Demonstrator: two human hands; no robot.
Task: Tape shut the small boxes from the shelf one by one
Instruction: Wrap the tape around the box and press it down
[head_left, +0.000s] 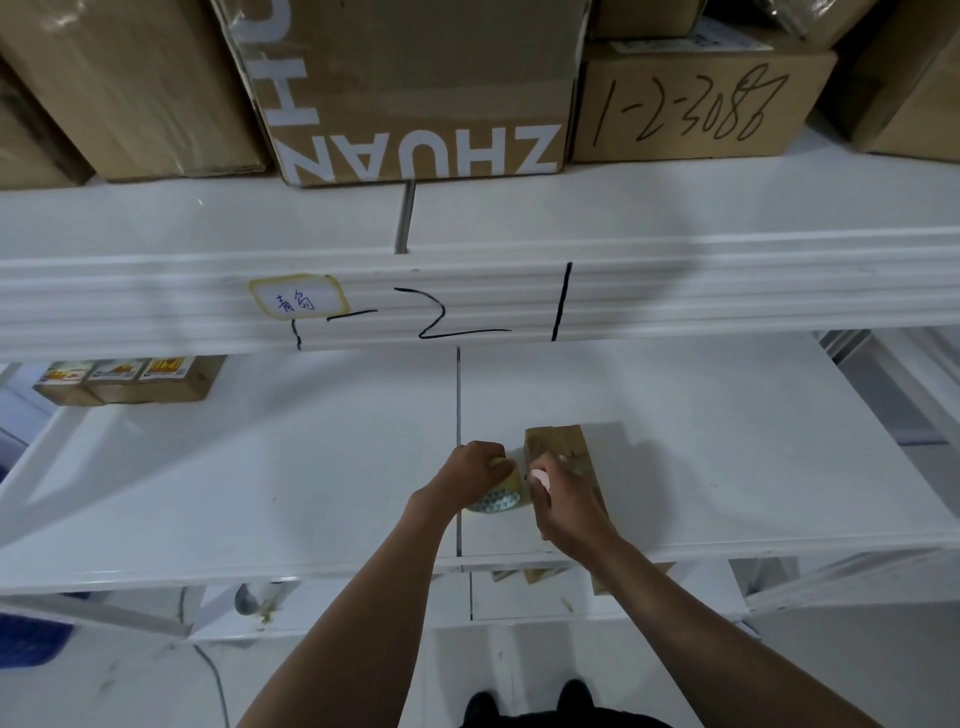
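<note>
Low at frame centre, left hand (475, 465) grips tape roll (500, 493); right hand (563, 499) pinches something pink beside small box (563, 449) on shelf (260, 493).

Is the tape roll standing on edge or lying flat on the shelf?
On edge, roughly: the tape roll shows its patterned round side toward the camera, gripped from above by the left hand.

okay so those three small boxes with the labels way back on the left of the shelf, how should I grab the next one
Probably take the right-hand box of the row of small labelled boxes by its bare right side, reaching in under the upper shelf beam. Its left side abuts its neighbour; its top is partly hidden.
</note>
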